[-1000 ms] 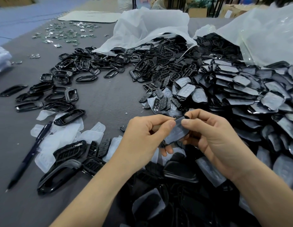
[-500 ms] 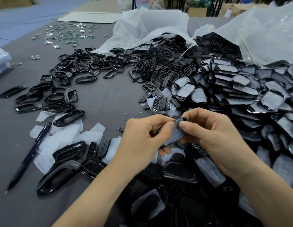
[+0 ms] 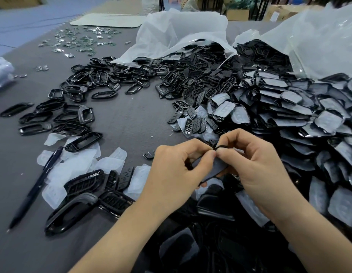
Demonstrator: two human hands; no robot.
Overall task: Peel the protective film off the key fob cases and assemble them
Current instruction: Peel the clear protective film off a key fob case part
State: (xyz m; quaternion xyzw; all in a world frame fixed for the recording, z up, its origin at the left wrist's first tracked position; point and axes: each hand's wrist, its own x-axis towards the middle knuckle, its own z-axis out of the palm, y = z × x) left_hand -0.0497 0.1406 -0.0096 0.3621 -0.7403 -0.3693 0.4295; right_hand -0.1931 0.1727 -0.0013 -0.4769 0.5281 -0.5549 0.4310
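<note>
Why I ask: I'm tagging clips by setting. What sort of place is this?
Probably a small assembly workshop: heaps of black cases spill from bags onto a table, with peeled films piled beside a pen.

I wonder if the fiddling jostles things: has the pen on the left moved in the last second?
No. The pen keeps its slant, its upper end still beside the same black frame on the table.
</note>
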